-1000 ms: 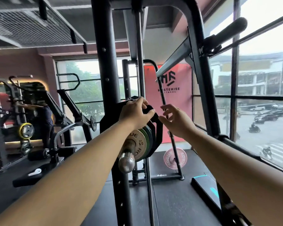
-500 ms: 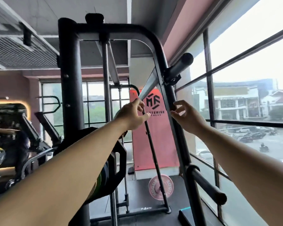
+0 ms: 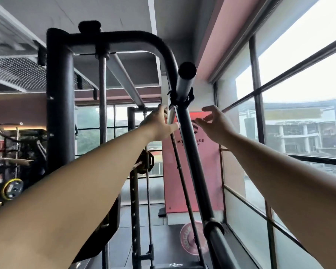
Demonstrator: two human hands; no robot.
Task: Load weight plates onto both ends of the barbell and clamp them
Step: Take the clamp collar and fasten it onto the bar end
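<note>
Both of my arms reach up toward the black rack upright (image 3: 188, 144). A black clamp (image 3: 182, 99) sits round the base of a grey peg (image 3: 184, 82) that sticks out of this upright. My left hand (image 3: 159, 124) is just below and left of the clamp, fingers stretched against the upright, holding nothing. To the clamp's lower right my right hand (image 3: 216, 123) hovers with fingers spread and loosely bent, empty. Below my left forearm shows the edge of a black weight plate (image 3: 110, 216); the barbell end is hidden behind that arm.
A thick black rack post (image 3: 60, 113) stands at left with its curved top beam overhead. A pink plate (image 3: 192, 239) leans on the floor by a pink banner (image 3: 198, 171). A lower black peg (image 3: 219, 241) juts toward me. Windows (image 3: 299, 123) line the right side.
My view has tilted up from the loaded barbell end. Both hands left the plates and rose to the clamp on the upper peg; the peg now points toward me.
</note>
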